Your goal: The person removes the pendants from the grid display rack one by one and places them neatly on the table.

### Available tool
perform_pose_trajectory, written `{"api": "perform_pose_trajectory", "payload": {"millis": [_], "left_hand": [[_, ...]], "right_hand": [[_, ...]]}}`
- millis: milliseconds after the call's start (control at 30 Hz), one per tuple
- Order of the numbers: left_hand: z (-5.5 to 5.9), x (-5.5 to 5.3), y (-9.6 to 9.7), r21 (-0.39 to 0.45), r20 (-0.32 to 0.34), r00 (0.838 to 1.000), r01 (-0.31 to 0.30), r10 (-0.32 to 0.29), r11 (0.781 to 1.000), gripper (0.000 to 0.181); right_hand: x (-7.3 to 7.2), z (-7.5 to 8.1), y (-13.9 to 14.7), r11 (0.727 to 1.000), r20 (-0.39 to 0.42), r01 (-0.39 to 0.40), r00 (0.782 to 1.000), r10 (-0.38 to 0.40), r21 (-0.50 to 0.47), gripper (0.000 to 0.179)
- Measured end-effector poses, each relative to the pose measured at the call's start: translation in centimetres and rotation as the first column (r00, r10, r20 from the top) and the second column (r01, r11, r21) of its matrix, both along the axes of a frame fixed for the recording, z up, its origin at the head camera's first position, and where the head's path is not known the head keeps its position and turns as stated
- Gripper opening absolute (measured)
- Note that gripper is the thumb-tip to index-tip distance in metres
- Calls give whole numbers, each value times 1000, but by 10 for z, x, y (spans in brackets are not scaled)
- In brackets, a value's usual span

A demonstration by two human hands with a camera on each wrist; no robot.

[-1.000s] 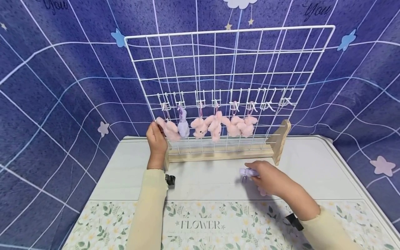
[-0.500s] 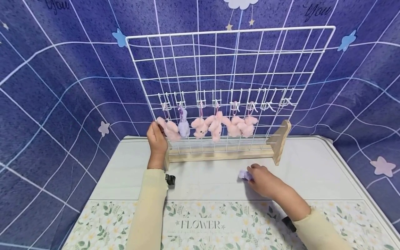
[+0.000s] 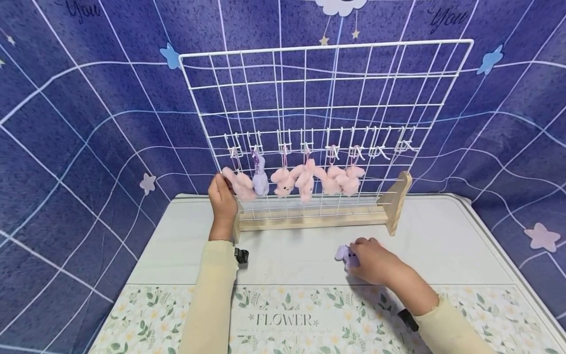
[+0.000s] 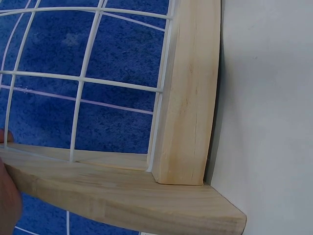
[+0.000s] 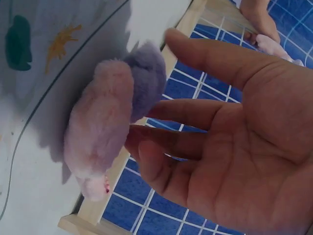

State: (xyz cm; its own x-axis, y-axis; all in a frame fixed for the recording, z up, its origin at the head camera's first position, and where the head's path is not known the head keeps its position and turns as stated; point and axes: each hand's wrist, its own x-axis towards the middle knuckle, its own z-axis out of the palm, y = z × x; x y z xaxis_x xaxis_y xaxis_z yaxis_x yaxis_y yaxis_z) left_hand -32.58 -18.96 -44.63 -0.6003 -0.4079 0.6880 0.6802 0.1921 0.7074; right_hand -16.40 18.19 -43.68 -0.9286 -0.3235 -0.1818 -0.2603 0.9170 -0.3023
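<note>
My left hand (image 3: pixel 223 200) grips the left wooden side stand of a white wire grid rack. In the left wrist view, fingers and palm edge sit on either side of the wooden stand (image 4: pixel 122 200). Low over the white table in front of the rack, my right hand (image 3: pixel 376 261) is at a small purple plush charm (image 3: pixel 343 254). The right wrist view shows a pink plush charm (image 5: pixel 100 122) against the purple one, with fingertips right at both. The thumb stands well away from them.
Several plush charms, pink ones such as the middle one (image 3: pixel 305 182) and a purple one (image 3: pixel 260 179), hang by bead chains from hooks on the grid. Bare hooks (image 3: pixel 380 151) are at the right. A floral mat (image 3: pixel 292 339) covers the table's front, and a blue patterned curtain hangs behind.
My right hand has moved slightly down and left with the purple charm, which has turned and now shows its eyes. My left hand keeps its place on the rack.
</note>
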Motion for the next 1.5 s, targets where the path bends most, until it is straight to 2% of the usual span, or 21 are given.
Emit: {"api": "perform_pose_trajectory", "payload": {"millis": [100, 167, 233, 267, 333, 367, 433, 467, 567, 600, 667, 733, 767, 833, 900, 967, 1133, 1200, 1400, 1433, 1500], "left_hand": [[-1, 0, 0, -3, 5, 1000, -7, 7, 1000, 42], [0, -1, 0, -2, 7, 1000, -8, 8, 1000, 41], [0, 0, 1, 2, 8, 1000, -6, 6, 1000, 41], [0, 0, 1, 5, 13, 1000, -7, 7, 1000, 41], [0, 0, 2, 9, 15, 1000, -6, 6, 1000, 41], [-1, 0, 2, 12, 16, 1000, -6, 6, 1000, 41], [-1, 0, 3, 9, 16, 1000, -6, 6, 1000, 42], [-1, 0, 3, 8, 16, 1000, -5, 5, 1000, 42], [-2, -1, 3, 10, 12, 1000, -3, 3, 1000, 42], [-2, -2, 3, 9, 9, 1000, 0, 0, 1000, 42], [-1, -2, 3, 13, 6, 1000, 2, -2, 1000, 41], [0, -2, 3, 18, 7, 1000, -3, 3, 1000, 40], [0, -2, 3, 20, 8, 1000, -6, 6, 1000, 40], [1, -1, 3, 24, 12, 1000, -11, 10, 1000, 40], [2, 0, 3, 25, 15, 1000, -7, 7, 1000, 41], [2, 0, 3, 22, 15, 1000, -1, 1, 1000, 41], [0, -1, 1, 13, 11, 1000, 5, -5, 1000, 41], [-2, -1, 0, 13, 8, 1000, 3, -3, 1000, 42], [-5, -1, -3, -3, -7, 1000, 7, -7, 1000, 41], [-5, -2, -3, -6, -7, 1000, 8, -8, 1000, 40], [-4, -2, -2, -4, -3, 1000, 5, -5, 1000, 40]], "right_hand": [[-6, -1, 2, 998, -42, 10, 999, -13, -69, 64], [-13, -2, 2, 981, -54, 33, 998, -44, -191, 64], [-20, -4, 3, 936, -41, 68, 995, -87, -346, 63], [-24, -5, 3, 896, -26, 84, 994, -106, -436, 63], [-31, -5, 1, 778, 31, 130, 990, -140, -615, 61], [-33, -4, 0, 702, 69, 162, 985, -160, -694, 60], [-39, -1, -2, 520, 140, 223, 971, -195, -824, 57], [-41, 0, -3, 418, 168, 247, 962, -217, -874, 55], [-48, 8, -7, 164, 204, 267, 924, -323, -950, 47], [-49, 11, -8, 101, 202, 253, 912, -357, -962, 44], [-53, 18, -10, 11, 192, 216, 889, -415, -976, 43], [-56, 25, -12, -54, 185, 180, 881, -435, -982, 46], [-57, 27, -13, -75, 185, 169, 880, -436, -983, 49], [-60, 31, -15, -98, 189, 162, 886, -423, -982, 55], [-62, 34, -17, -100, 196, 170, 896, -398, -980, 60], [-63, 35, -20, -62, 209, 201, 901, -381, -978, 64], [-71, 35, -26, 119, 201, 265, 899, -390, -957, 72], [-74, 34, -27, 162, 188, 271, 898, -398, -949, 71], [-76, 39, -26, 174, 187, 273, 899, -396, -946, 55], [-76, 40, -25, 180, 186, 273, 902, -390, -945, 52], [-78, 42, -22, 213, 176, 273, 907, -383, -938, 47]]}}
